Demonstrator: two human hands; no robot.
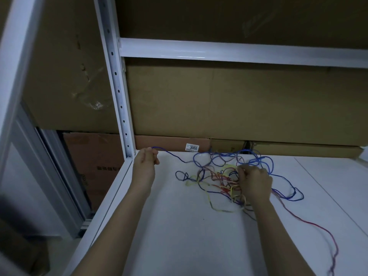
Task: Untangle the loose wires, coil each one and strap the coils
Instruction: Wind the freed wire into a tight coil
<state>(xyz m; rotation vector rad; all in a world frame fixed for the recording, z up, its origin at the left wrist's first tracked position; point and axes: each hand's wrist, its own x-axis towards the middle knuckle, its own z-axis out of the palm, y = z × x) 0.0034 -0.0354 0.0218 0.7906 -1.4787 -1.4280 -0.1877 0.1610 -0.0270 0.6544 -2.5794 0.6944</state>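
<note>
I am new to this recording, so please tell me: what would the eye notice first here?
A tangled heap of blue, yellow and red wires lies mid-shelf on the white shelf board. The right hand grips into the heap, while the left hand pinches one blue wire strand pulled towards the white perforated steel post.

Two hands work over one white shelf surface [199, 236]: the left hand [146, 159] and the right hand [254, 182]. One tangle of wires [225, 176] lies there, in three visible colours: blue wire [175, 156], yellow wire [211, 204] and red wire [310, 223]; the number of separate strands cannot be told. One white perforated upright [119, 92], one white crossbeam [239, 52]. One label [192, 147], reading 3055.
</note>
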